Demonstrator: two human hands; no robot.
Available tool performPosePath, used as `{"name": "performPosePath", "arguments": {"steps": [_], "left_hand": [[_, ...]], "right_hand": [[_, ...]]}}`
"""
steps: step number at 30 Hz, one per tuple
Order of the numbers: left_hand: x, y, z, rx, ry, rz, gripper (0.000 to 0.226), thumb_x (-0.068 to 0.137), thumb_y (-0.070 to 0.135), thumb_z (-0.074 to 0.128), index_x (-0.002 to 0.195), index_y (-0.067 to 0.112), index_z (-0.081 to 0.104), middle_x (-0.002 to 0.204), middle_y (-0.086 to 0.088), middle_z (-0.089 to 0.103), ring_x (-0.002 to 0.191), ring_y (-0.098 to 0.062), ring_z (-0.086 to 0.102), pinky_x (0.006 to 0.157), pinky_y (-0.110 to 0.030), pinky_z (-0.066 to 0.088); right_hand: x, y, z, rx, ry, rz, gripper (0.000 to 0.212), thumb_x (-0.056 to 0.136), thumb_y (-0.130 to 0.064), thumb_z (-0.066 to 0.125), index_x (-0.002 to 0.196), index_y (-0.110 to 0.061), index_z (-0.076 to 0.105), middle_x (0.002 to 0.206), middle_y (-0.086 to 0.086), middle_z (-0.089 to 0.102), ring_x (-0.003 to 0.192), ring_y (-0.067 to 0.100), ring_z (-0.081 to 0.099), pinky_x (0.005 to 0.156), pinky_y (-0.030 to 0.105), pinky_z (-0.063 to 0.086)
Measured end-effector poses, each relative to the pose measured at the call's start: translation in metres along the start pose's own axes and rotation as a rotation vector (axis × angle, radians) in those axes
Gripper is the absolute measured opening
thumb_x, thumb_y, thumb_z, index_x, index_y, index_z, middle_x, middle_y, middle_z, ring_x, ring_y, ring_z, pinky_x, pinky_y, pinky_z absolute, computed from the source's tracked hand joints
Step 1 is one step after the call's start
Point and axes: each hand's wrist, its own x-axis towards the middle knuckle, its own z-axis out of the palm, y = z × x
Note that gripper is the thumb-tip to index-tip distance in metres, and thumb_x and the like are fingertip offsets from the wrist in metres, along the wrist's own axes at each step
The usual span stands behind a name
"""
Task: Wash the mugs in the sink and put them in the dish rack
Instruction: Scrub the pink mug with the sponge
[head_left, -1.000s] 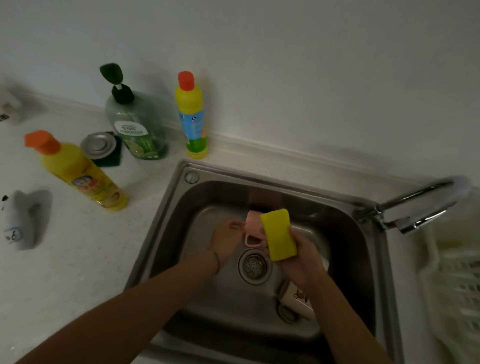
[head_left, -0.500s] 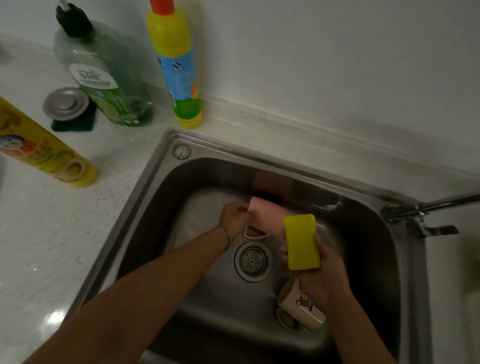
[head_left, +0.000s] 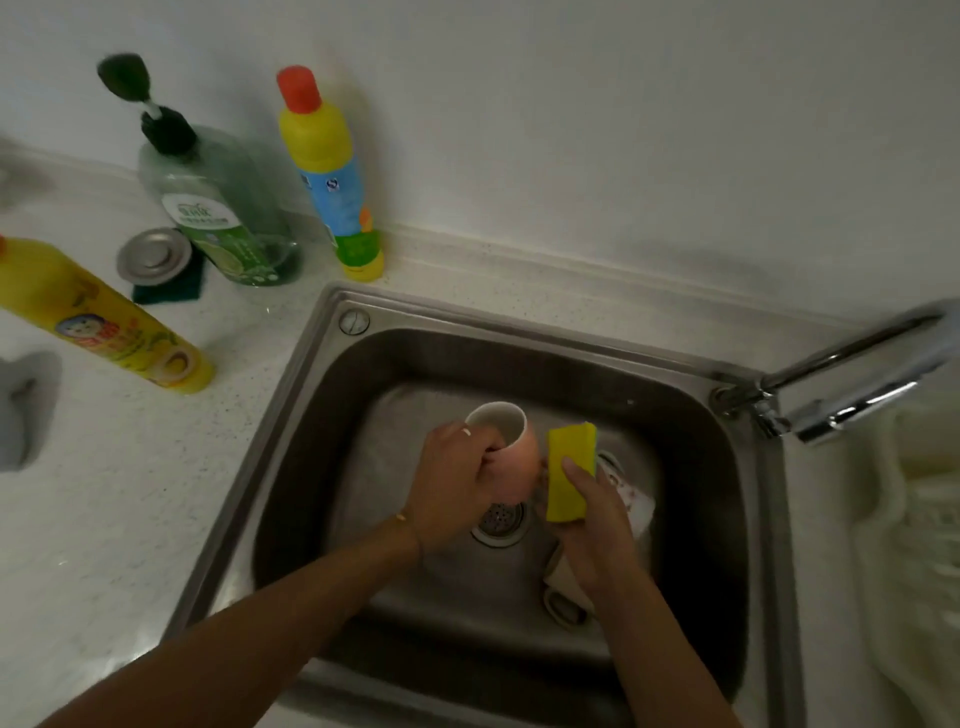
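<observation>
My left hand (head_left: 457, 483) grips a pink mug (head_left: 511, 457) with a white inside, held above the steel sink (head_left: 322, 415), its mouth tilted up and to the left. My right hand (head_left: 592, 525) holds a yellow sponge (head_left: 569, 470) against the mug's right side. A second mug (head_left: 631, 493), white with a print, lies on the sink floor behind my right hand. A third, cream mug (head_left: 561, 587) lies under my right wrist, mostly hidden. The white dish rack (head_left: 924, 545) is at the right edge, blurred.
The drain strainer (head_left: 500, 519) sits mid-sink. A chrome tap (head_left: 852, 374) is swung off to the right. On the counter to the left stand a green pump bottle (head_left: 218, 218), a yellow-blue bottle (head_left: 330, 171), a yellow bottle (head_left: 104, 317) and a sink plug (head_left: 153, 255).
My left hand has lifted the pink mug off the sink floor and turned its mouth upward. The sponge has come down against the mug's side.
</observation>
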Motion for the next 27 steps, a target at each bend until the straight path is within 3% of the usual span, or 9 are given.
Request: {"name": "performPosePath", "arguments": {"steps": [5, 11, 13, 15, 17, 19, 21, 24, 27], "left_hand": [[-0.023, 0.029, -0.023, 0.305, -0.025, 0.366, 0.018, 0.078, 0.034, 0.053, 0.081, 0.021, 0.065, 0.078, 0.001, 0.064, 0.080, -0.024, 0.060, 0.093, -0.041, 0.042], [-0.055, 0.062, -0.038, 0.354, -0.009, 0.490, 0.010, 0.086, 0.026, 0.056, 0.092, 0.023, 0.063, 0.084, 0.001, 0.067, 0.087, -0.025, 0.064, 0.099, -0.045, 0.045], [-0.062, 0.065, -0.049, 0.268, 0.007, 0.524, 0.009, 0.094, 0.030, 0.060, 0.098, 0.024, 0.063, 0.092, 0.001, 0.067, 0.092, -0.022, 0.063, 0.100, -0.041, 0.046], [-0.069, 0.070, -0.065, 0.075, 0.006, 0.409, 0.023, 0.096, 0.042, 0.063, 0.106, 0.023, 0.068, 0.105, 0.005, 0.066, 0.101, -0.014, 0.059, 0.099, -0.031, 0.043], [-0.068, 0.071, -0.078, -0.086, -0.005, 0.125, 0.039, 0.094, 0.051, 0.064, 0.124, 0.026, 0.063, 0.123, 0.008, 0.062, 0.103, -0.006, 0.058, 0.096, -0.025, 0.047], [-0.059, 0.072, -0.090, -0.293, -0.204, -0.261, 0.046, 0.090, 0.055, 0.070, 0.129, 0.035, 0.058, 0.133, 0.008, 0.061, 0.101, -0.003, 0.063, 0.093, -0.033, 0.057], [-0.049, 0.067, -0.103, -0.587, -0.474, -0.600, 0.042, 0.087, 0.057, 0.072, 0.122, 0.038, 0.062, 0.128, 0.003, 0.065, 0.106, -0.016, 0.068, 0.089, -0.048, 0.062], [-0.039, 0.055, -0.125, -0.815, -0.804, -0.715, 0.052, 0.089, 0.059, 0.069, 0.132, 0.031, 0.063, 0.132, -0.007, 0.065, 0.118, -0.033, 0.067, 0.085, -0.054, 0.060], [-0.034, 0.054, -0.135, -0.850, -0.919, -0.706, 0.059, 0.089, 0.053, 0.072, 0.138, 0.024, 0.060, 0.136, -0.014, 0.064, 0.120, -0.035, 0.066, 0.091, -0.057, 0.058]], "right_hand": [[-0.032, 0.002, 0.011, -0.035, 0.059, -0.070, 0.054, 0.075, -0.034, 0.084, 0.122, -0.015, 0.066, 0.111, 0.017, 0.074, 0.103, 0.035, 0.071, 0.090, 0.051, 0.056], [-0.064, -0.003, 0.005, -0.111, 0.041, -0.034, 0.081, 0.054, -0.039, 0.090, 0.129, -0.025, 0.063, 0.114, 0.016, 0.072, 0.106, 0.039, 0.069, 0.090, 0.057, 0.057], [-0.069, 0.000, 0.000, -0.120, 0.046, -0.022, 0.075, 0.059, -0.032, 0.087, 0.130, -0.025, 0.063, 0.113, 0.017, 0.072, 0.107, 0.041, 0.068, 0.084, 0.052, 0.059], [-0.074, 0.001, -0.003, -0.127, 0.024, -0.010, 0.056, 0.073, -0.021, 0.081, 0.127, -0.022, 0.064, 0.113, 0.018, 0.072, 0.110, 0.043, 0.066, 0.081, 0.051, 0.059], [-0.081, 0.005, -0.004, -0.135, -0.017, 0.009, 0.049, 0.079, -0.019, 0.077, 0.127, -0.021, 0.064, 0.117, 0.016, 0.070, 0.110, 0.038, 0.066, 0.082, 0.053, 0.059], [-0.089, 0.007, -0.001, -0.110, -0.071, 0.023, 0.062, 0.068, -0.027, 0.082, 0.127, -0.020, 0.063, 0.120, 0.016, 0.070, 0.110, 0.036, 0.067, 0.077, 0.049, 0.059], [-0.099, 0.007, 0.006, -0.089, -0.114, 0.014, 0.079, 0.053, -0.034, 0.085, 0.127, -0.019, 0.063, 0.119, 0.015, 0.070, 0.107, 0.034, 0.068, 0.069, 0.043, 0.058], [-0.110, 0.008, 0.011, -0.069, -0.169, 0.020, 0.094, 0.047, -0.037, 0.091, 0.133, -0.016, 0.060, 0.124, 0.016, 0.069, 0.108, 0.034, 0.068, 0.069, 0.041, 0.057], [-0.118, 0.005, 0.019, -0.102, -0.183, 0.019, 0.106, 0.044, -0.048, 0.095, 0.137, -0.016, 0.057, 0.127, 0.015, 0.068, 0.112, 0.034, 0.068, 0.075, 0.042, 0.057]]}}
